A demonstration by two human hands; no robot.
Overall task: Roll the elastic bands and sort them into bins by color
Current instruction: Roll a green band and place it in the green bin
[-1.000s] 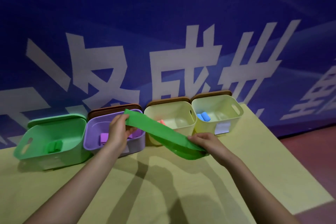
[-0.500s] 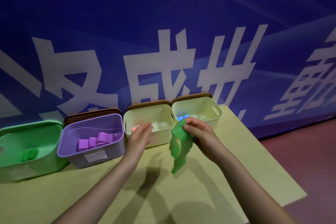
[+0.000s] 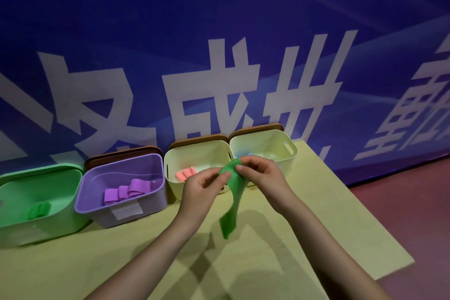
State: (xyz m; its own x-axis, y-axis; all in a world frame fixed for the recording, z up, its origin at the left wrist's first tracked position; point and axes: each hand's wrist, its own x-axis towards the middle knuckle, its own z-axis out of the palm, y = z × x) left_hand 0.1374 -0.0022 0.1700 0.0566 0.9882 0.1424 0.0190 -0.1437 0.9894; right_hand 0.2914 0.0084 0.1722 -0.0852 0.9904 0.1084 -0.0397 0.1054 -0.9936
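- Both hands, left hand (image 3: 202, 186) and right hand (image 3: 259, 173), are pinching the green band (image 3: 232, 200) at frame centre, above the tabletop (image 3: 146, 251).
- Rolling is being started; binning in the green bin (image 3: 36, 224), lower left, is being left undone.

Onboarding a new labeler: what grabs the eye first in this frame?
Centre frame, both hands, left hand and right hand, pinch the top of a green elastic band that hangs down over the yellow table. Behind them a row of four bins stands against the blue wall: a green bin far left, then a purple bin holding purple rolls.
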